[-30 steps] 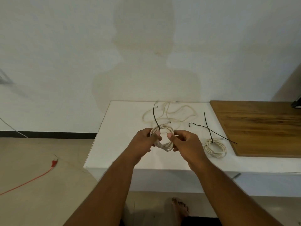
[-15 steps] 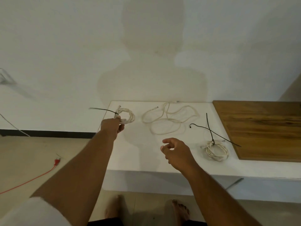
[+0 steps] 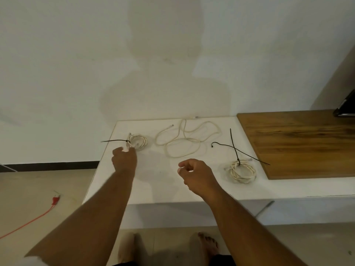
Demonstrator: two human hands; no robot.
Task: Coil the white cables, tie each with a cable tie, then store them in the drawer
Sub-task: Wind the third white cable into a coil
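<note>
Two tied coils [image 3: 137, 142] [image 3: 242, 171], perhaps one loose cable [image 3: 189, 139]

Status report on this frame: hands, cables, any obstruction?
Left hand pinches tied white cable coil on white table. Right hand loosely curled, empty. Loose white cable uncoiled mid-table. Nothing blocking it.

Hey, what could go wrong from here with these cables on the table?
1. The left coil sits near the left edge of the table, its tie tail overhanging; the left hand could nudge it off.
2. The spare cable tie crosses the right tie tail on the right coil; lifting it may snag.
</note>
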